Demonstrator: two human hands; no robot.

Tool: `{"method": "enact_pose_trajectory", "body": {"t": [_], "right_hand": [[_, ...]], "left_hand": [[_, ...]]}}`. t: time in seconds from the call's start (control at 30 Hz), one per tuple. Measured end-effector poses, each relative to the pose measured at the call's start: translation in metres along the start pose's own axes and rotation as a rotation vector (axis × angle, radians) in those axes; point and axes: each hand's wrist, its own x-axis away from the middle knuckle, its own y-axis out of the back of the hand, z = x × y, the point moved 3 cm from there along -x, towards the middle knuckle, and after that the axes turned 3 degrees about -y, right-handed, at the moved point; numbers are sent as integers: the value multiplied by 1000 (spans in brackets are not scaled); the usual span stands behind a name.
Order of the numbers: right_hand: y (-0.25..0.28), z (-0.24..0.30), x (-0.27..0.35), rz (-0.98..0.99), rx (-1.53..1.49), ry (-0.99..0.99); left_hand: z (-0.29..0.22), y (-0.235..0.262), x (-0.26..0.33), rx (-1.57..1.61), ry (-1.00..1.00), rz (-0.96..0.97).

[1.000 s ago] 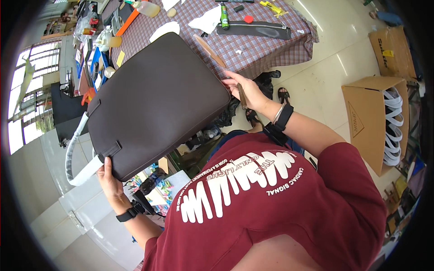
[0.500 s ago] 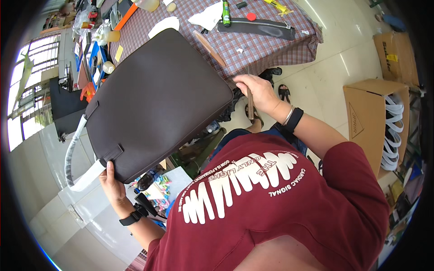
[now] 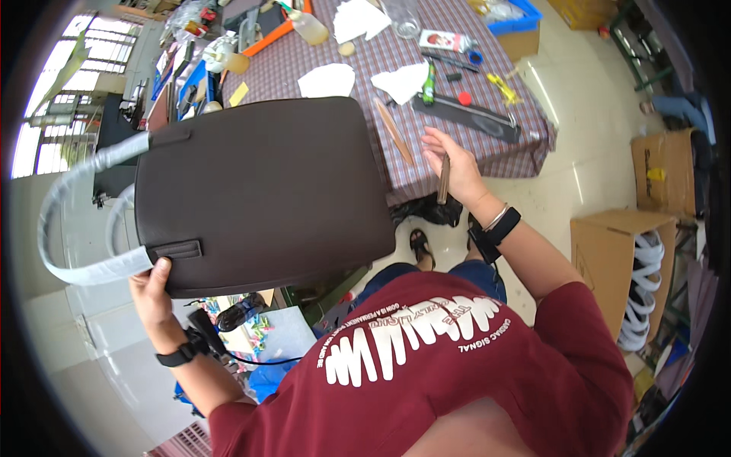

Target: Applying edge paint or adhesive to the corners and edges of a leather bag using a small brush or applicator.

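Note:
My left hand (image 3: 154, 293) grips a dark brown handbag (image 3: 263, 198) by its lower left corner, thumb on the face near a handle tab (image 3: 177, 249). The bag is held on its side in front of me, over the table's near edge. Its two handles, wrapped in whitish film, stick out to the left; the nearer handle (image 3: 57, 244) makes a wide loop. My right hand (image 3: 461, 171) is apart from the bag, to its right. A slim brown stick-like tool (image 3: 444, 180) is held against that palm, while the fingertips stretch forward.
A checked cloth covers the table (image 3: 396, 46). On it lie a tan strip (image 3: 394, 133), white scraps (image 3: 327, 80), a dark zippered strip (image 3: 472, 118), a green tube (image 3: 429, 84) and a squeeze bottle (image 3: 308, 27). A carton (image 3: 601, 259) with wrapped handles stands at right.
The bag has turned so its handles point left, showing both loops. My left hand moved left with it. My right hand has drawn away from the bag's edge, its fingers straighter, still holding the tool.

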Motion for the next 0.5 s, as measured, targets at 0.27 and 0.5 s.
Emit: {"method": "enact_pose_trajectory", "body": {"t": [0.27,0.5], "right_hand": [[-10,26,-38,-32,-368,27],[-14,37,22,-45,-218,-160]], "left_hand": [[-18,38,-80,84,-29,245],[32,6,-162,168,-34,382]]}}
